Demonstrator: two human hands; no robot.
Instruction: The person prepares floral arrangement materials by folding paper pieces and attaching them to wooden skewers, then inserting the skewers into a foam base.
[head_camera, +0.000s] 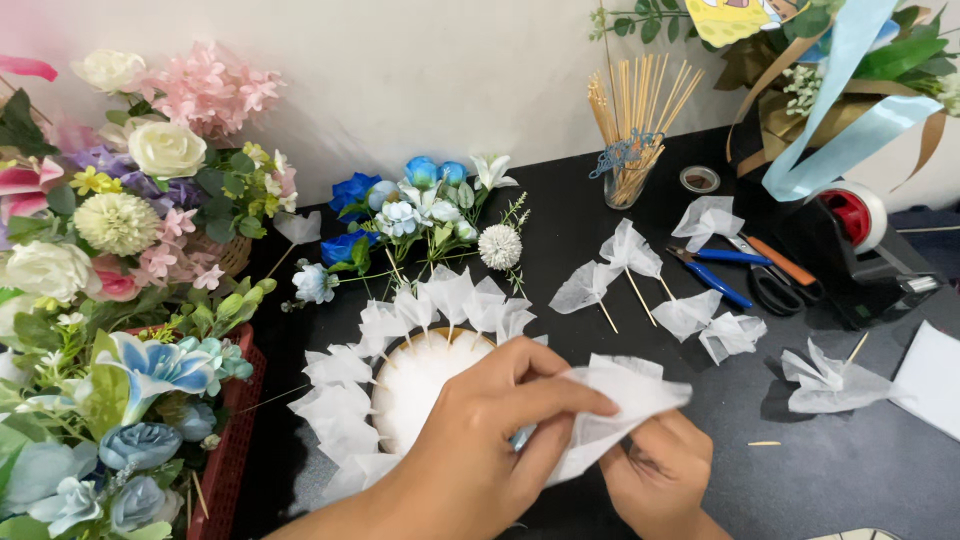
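Note:
My left hand (490, 430) and my right hand (660, 475) together pinch a folded piece of thin white tissue paper (625, 400) low in the middle of the view. Just behind the hands lies a round pale foam disc (415, 375) with several white tissue tufts on sticks (450, 295) pushed in around its far and left edge. More finished tissue tufts on wooden skewers (625, 255) lie loose on the black table (820, 470) to the right. A further tuft (830, 380) rests near a white sheet at the right edge.
Artificial flowers (120, 230) fill the left side, some in a red crate (235, 440). Blue and white blooms (420, 205) lie behind the disc. A glass of skewers (630, 120), tape roll (699, 179), scissors (770, 275), pliers (715, 275), tape dispenser (860, 240) and a ribboned bouquet (840, 80) stand at right.

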